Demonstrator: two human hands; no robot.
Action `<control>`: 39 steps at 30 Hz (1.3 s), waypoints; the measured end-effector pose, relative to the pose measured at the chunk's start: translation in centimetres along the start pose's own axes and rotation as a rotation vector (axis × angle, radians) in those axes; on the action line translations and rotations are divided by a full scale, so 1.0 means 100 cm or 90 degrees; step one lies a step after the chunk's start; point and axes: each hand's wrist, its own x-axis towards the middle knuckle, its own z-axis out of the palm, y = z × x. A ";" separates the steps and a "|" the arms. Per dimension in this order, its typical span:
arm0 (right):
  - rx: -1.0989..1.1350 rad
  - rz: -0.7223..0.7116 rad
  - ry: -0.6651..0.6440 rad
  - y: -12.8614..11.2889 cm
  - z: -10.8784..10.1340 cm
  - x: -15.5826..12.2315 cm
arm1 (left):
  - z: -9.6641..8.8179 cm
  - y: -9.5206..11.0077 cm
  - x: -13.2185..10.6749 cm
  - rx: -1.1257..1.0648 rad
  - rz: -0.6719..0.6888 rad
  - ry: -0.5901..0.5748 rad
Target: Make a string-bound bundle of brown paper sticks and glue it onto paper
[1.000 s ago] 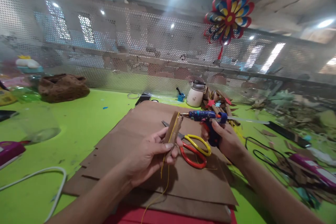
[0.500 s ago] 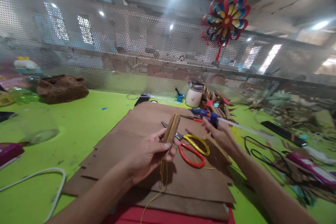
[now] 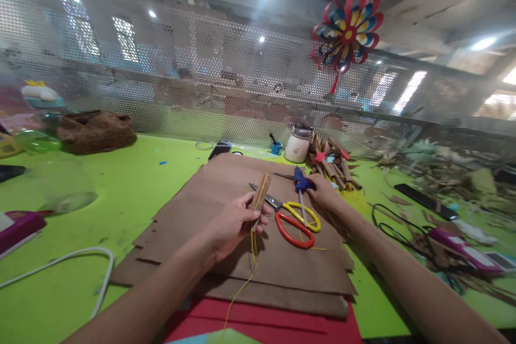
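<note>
Nearest, on the desk (image 3: pixel 133 188), a red sheet (image 3: pixel 258 320) under a stack of brown paper (image 3: pixel 226 177). Over both, a trailing yellow string (image 3: pixel 241 290). Above the stack, clamps a narrow brown strip (image 3: pixel 261 193) between thumb and fingers of the left hand (image 3: pixel 236 224). Looks about half finished: string laid along the strip's face; left as yet, long loose tails, uncut below the hand. Impossible to tell how firmly stuck. Looks slim, plain brown, stiff, perhaps folded in layers, tip tilted up and away. Just beyond, across the stack, scissors (image 3: pixel 274 202) with red and yellow handles. Farther right, touches a blue glue gun (image 3: pixel 299 178) with the right hand (image 3: pixel 325 192), well apart from the left; no telling whether gripped. Beyond, a blue pot (image 3: pixel 276 148), a white jar (image 3: pixel 297 148) and a heap of brown rolls (image 3: pixel 334 166). Farthest, a mesh panel (image 3: pixel 226 91) and a paper flower (image 3: pixel 349 35).
</note>
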 end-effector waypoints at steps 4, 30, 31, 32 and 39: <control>-0.014 -0.016 -0.007 0.002 0.005 0.002 | 0.000 0.001 -0.001 0.010 -0.004 0.012; 0.553 -0.092 -0.031 -0.131 -0.059 -0.048 | 0.016 -0.002 -0.008 0.012 -0.073 -0.128; 0.514 -0.154 -0.039 -0.131 -0.063 -0.047 | 0.016 -0.003 -0.008 0.014 -0.080 -0.138; 0.482 -0.208 -0.055 -0.131 -0.067 -0.046 | 0.015 -0.004 -0.008 0.013 -0.086 -0.146; 0.437 -0.318 -0.173 -0.138 -0.087 -0.050 | 0.013 -0.008 -0.006 -0.007 -0.114 -0.173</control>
